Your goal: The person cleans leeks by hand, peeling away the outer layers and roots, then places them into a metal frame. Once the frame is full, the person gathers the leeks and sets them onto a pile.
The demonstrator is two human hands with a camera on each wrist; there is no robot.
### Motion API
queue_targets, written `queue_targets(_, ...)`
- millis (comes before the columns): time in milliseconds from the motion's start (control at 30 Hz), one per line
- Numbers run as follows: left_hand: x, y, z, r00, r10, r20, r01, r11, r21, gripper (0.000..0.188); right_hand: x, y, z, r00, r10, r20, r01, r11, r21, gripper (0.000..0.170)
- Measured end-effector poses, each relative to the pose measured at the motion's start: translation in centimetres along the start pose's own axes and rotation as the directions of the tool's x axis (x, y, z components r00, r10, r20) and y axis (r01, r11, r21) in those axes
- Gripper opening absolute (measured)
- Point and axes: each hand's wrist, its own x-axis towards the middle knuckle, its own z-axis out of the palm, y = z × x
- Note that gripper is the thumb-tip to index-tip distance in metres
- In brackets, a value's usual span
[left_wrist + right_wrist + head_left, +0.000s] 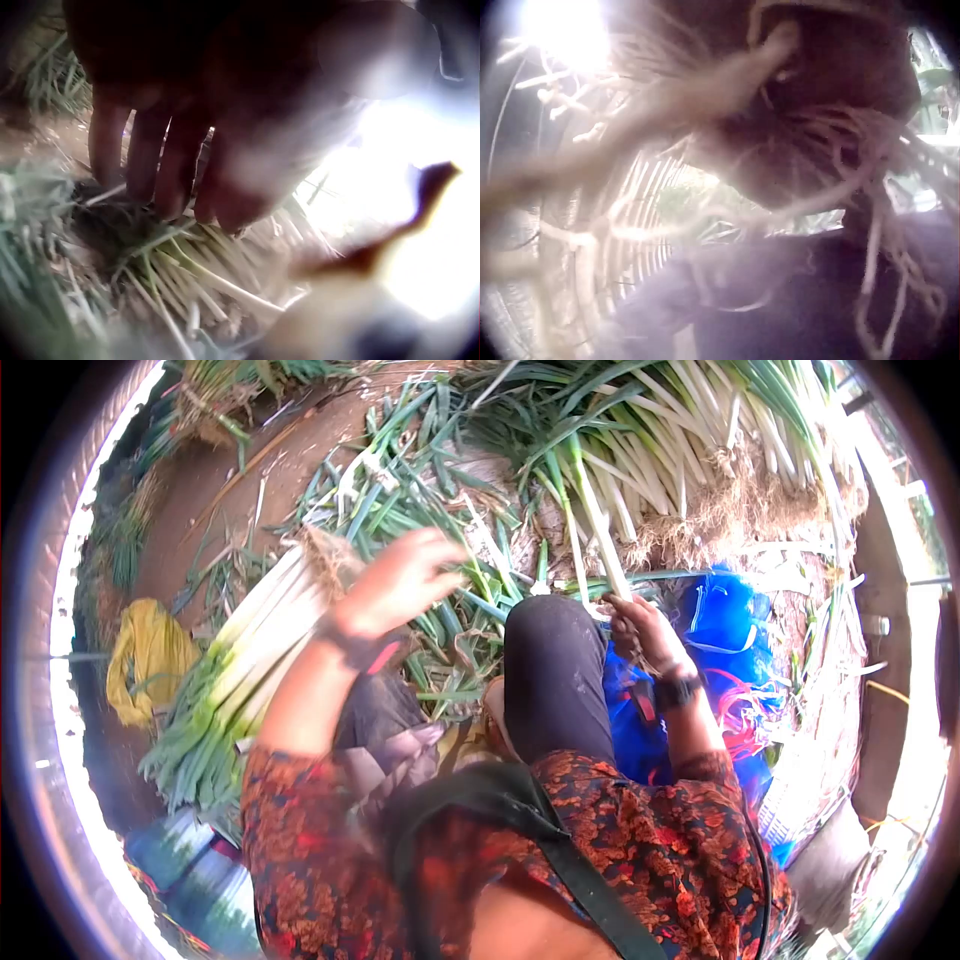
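My right hand grips a green onion near its root end, beside the right knee. The white stalk points away from me, with the green leaves at its far end. Stringy roots hang around the hand in the right wrist view. My left hand is blurred, in the air near the root end of a pile of green onions on the left. In the left wrist view its fingers extend downward, nothing between them, with onion stalks below.
A large heap of green onions lies at the back right, roots toward me. Loose leaves and trimmings cover the ground ahead. Blue plastic with pink string sits at the right. A yellow cloth or bag lies far left.
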Motion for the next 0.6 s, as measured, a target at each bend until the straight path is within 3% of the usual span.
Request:
queue_targets(33,1.7,0.1,1.7,0.988,0.153,-0.003,-0.153,0.988,0.026,0.031,-2.8,-0.5,1.7,1.000,0.000,0.011,0.000,1.000,0.005,0.021)
queue_targets(133,6.4,2.3,7.0,0.944,0.330,0.013,-0.330,0.942,0.054,0.040,-9.9,-0.2,3.9,0.999,0.006,0.031,-0.005,1.000,-0.027,0.028)
queue_targets(167,8.2,2.2,9.5,0.923,0.383,-0.021,-0.375,0.912,0.169,0.044,-12.0,0.2,4.7,1.000,-0.005,0.021,0.006,0.998,-0.056,0.031)
queue_targets(233,9.2,4.7,9.7,0.903,0.427,-0.047,-0.407,0.885,0.228,0.045,-16.0,1.4,6.2,0.995,-0.023,-0.092,0.010,0.991,-0.136,0.031)
queue_targets(300,10.1,4.5,10.7,0.869,0.494,0.033,-0.490,0.850,0.190,0.040,-19.4,3.2,6.0,1.000,-0.004,-0.001,0.004,1.000,0.010,0.042)
queue_targets(367,9.4,6.4,9.7,0.928,0.280,0.246,-0.347,0.889,0.298,0.032,-22.2,4.0,4.7,0.988,0.121,0.098,-0.141,0.963,0.228,0.040)
queue_targets(433,8.7,6.6,9.1,0.957,0.103,0.270,-0.173,0.952,0.251,0.026,-24.0,4.6,4.5,0.976,0.018,0.217,-0.023,1.000,0.021,0.042)
queue_targets(500,8.1,7.2,8.3,0.951,0.067,0.303,-0.166,0.935,0.313,0.021,-24.4,4.1,4.8,0.963,0.021,0.270,-0.012,0.999,-0.034,0.044)
queue_targets(600,6.2,6.3,6.4,0.970,0.091,0.228,-0.162,0.935,0.316,0.020,-24.4,3.7,4.6,0.965,0.028,0.261,0.027,0.979,-0.203,0.047)
